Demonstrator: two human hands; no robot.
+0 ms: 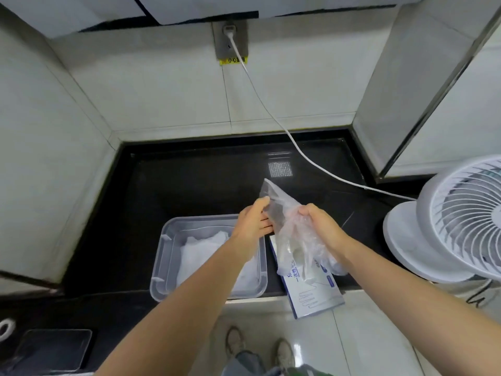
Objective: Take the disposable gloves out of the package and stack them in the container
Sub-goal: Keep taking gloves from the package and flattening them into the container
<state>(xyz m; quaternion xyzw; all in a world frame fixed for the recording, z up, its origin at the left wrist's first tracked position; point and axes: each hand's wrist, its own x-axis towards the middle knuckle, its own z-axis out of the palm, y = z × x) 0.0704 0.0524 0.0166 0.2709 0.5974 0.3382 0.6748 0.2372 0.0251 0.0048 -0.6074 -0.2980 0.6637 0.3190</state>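
Your left hand (254, 223) and right hand (322, 226) both grip, fingers curled, a thin, clear, crinkled glove bundle (287, 229); one container (162, 256) of stacked gloves (206, 253), one package (314, 297) on the counter (189, 185).

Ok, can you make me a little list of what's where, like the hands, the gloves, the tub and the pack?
left hand: holds the top part of the clear gloves
right hand: grips the bunched lower part of them
tub: on the black counter, with a pile of gloves inside
pack: right of the tub, one end poking over the counter edge
fan: far right, its cord runs to the wall socket
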